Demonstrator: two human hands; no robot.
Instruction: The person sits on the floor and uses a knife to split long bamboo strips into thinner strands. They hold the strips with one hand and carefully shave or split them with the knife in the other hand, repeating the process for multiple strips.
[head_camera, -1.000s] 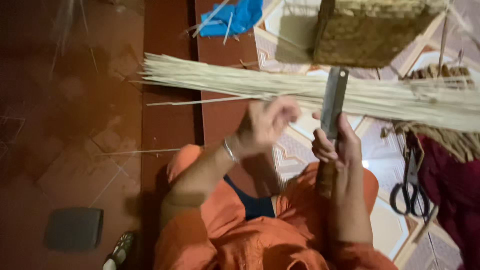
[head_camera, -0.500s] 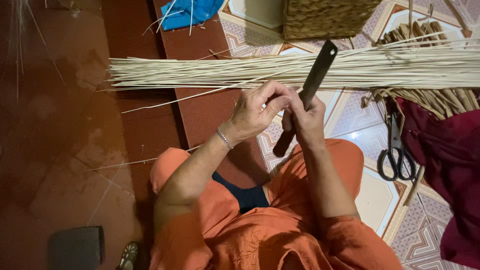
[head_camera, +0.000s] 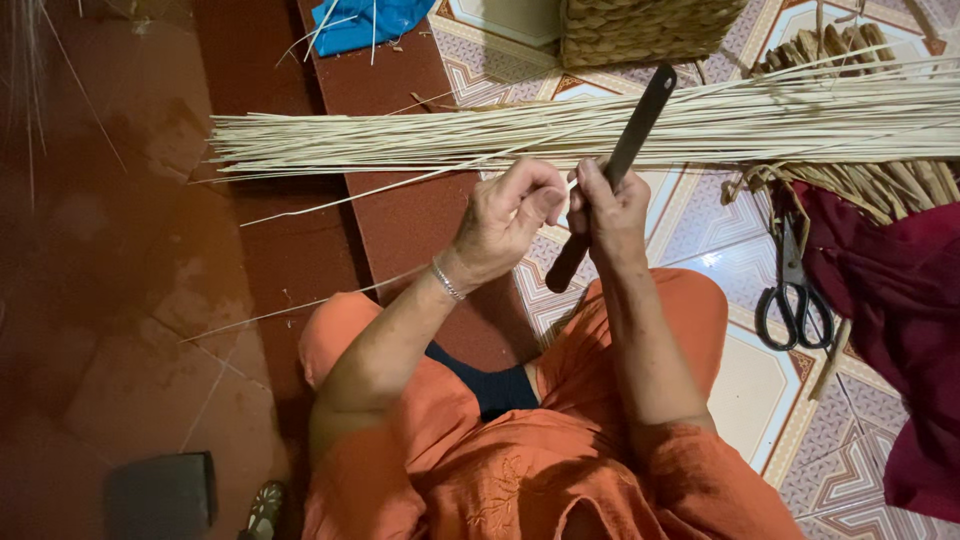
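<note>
Pale, thin reed strips (head_camera: 600, 125) lay in a long bundle across the upper half of the frame, running from the left of centre out past the right edge, over dark red floor (head_camera: 400, 210) and patterned tile (head_camera: 720, 250). Just below the bundle, at centre, the right hand (head_camera: 612, 212) had its fingers wrapped tight around a long dark flat-bladed knife (head_camera: 625, 155), whose blade slanted up to the right and crossed in front of the strips while its handle end stuck out below the fist. The left hand (head_camera: 505, 218) sat just beside it, touching it, fingers curled together and pinched on 1 single pale strip (head_camera: 400, 185) that trailed away to the left across the red floor. A thin silver bracelet (head_camera: 447, 280) circled the left wrist.

Orange clothing (head_camera: 520, 450) over the raised knees filled the lower centre. At the right, black-handled scissors (head_camera: 790, 290) lay on the tile, near a heap of dark red cloth (head_camera: 900, 300) along the right edge. Brown dried stalks (head_camera: 860, 180) spread under the bundle at upper right. A woven basket (head_camera: 640, 30) stood at the top edge, beyond the strips, and a blue cloth (head_camera: 365, 20) lay at upper left of it. A dark grey block (head_camera: 160, 495) sat at lower left, well apart from the hands.
</note>
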